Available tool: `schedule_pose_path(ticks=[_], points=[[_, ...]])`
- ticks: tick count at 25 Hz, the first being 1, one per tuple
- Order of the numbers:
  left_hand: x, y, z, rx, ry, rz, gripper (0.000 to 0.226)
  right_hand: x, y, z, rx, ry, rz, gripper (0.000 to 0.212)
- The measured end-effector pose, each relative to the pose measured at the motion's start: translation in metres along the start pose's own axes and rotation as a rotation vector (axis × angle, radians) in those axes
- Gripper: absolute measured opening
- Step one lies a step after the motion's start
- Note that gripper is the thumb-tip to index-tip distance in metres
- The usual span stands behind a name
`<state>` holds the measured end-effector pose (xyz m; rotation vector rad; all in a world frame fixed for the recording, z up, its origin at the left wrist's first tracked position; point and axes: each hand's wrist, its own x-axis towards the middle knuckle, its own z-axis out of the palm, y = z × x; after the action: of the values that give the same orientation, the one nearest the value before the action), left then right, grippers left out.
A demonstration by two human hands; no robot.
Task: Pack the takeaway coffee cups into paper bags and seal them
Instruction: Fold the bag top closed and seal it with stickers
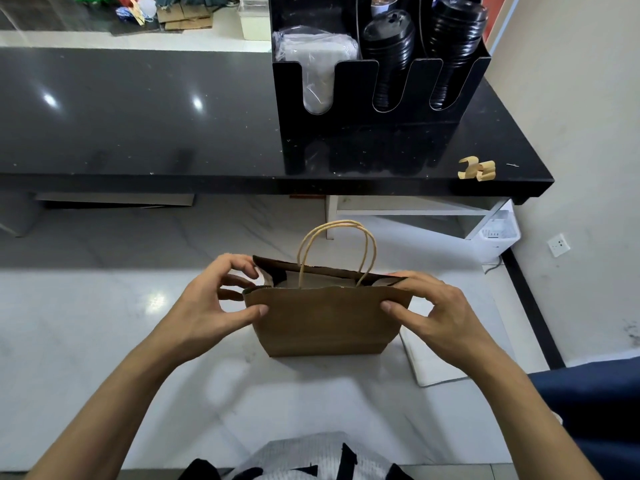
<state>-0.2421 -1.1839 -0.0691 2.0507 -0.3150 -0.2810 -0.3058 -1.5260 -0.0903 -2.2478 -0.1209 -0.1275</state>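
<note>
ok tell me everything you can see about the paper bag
The paper bag is plain brown kraft paper with two twisted paper cord handles standing up. It stands upright on the white marble-look counter, its mouth partly open, the near rim a little wavy. The left hand pinches its left top edge and the right hand pinches its right top edge. What is inside cannot be told.

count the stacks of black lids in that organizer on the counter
2. One stack of black lids sits in the middle slot of the black organizer, the other stack in its right slot. The left slot holds clear plastic wrap; more may be hidden.
</note>
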Motion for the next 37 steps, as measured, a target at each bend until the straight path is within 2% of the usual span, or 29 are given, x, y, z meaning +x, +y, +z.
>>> schedule_pose_path(ticks=[3,7,14,17,20,23,25,29,34,37], points=[[0.0,-0.001,0.003,-0.018,0.078,-0.023,0.037,0.0,0.001,0.002,-0.012,0.03,-0.003,0.011],[-0.006,0.001,0.016,-0.057,0.228,-0.098,0.029,-0.001,0.001,0.005,-0.013,0.038,0.016,0.01],[-0.023,-0.004,0.031,-0.25,0.348,-0.177,0.028,-0.004,0.0,0.008,0.014,0.068,0.019,0.014],[-0.026,0.0,0.038,-0.263,0.343,-0.153,0.032,-0.005,0.001,0.012,0.019,0.111,0.042,0.013],[-0.027,0.005,0.044,-0.221,0.303,-0.111,0.037,-0.007,0.001,0.015,0.023,0.105,0.063,0.014],[-0.028,0.003,0.05,-0.145,0.372,-0.237,0.04,-0.007,0.0,0.015,0.02,0.095,0.059,0.018],[-0.031,0.0,0.05,-0.117,0.39,-0.289,0.033,-0.009,-0.001,0.014,0.02,0.091,0.084,0.023],[-0.033,0.003,0.049,-0.066,0.416,-0.229,0.026,-0.014,-0.004,0.016,0.033,0.087,0.107,0.036],[-0.034,0.008,0.053,0.045,0.393,-0.175,0.035,-0.015,-0.001,0.019,0.047,0.065,0.117,0.034],[-0.034,0.007,0.048,0.113,0.37,-0.125,0.032,-0.016,0.002,0.018,0.06,0.068,0.105,0.033]])
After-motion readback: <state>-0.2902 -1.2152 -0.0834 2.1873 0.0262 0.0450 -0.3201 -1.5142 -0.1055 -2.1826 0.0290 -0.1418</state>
